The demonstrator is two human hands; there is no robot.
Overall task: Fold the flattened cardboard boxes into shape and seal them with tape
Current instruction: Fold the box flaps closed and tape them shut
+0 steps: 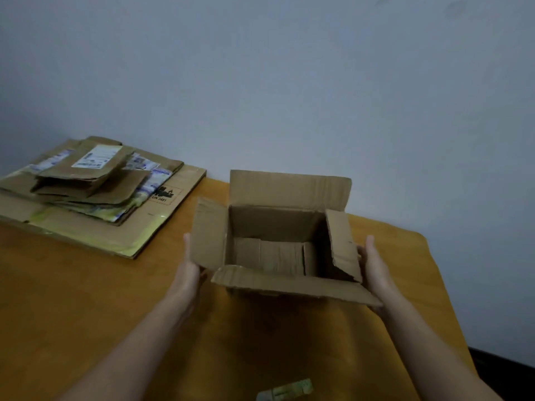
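One cardboard box (278,250) stands upright on the orange-brown desk (72,299). Its four top flaps are splayed open and its bottom flaps are folded shut inside. The left hand (189,266) lies flat against the box's left wall, under the left flap, fingers straight. The right hand (375,264) presses the box's right wall the same way, fingers stretched out and partly hidden by the right flap. Neither hand curls round anything. Left of the box and farther back lies a stack of flattened cardboard boxes (95,192), some bearing shipping labels. Nearer than the box lies a small yellowish scrap (285,390), too blurred to name. Behind the box rises a pale wall (289,82).
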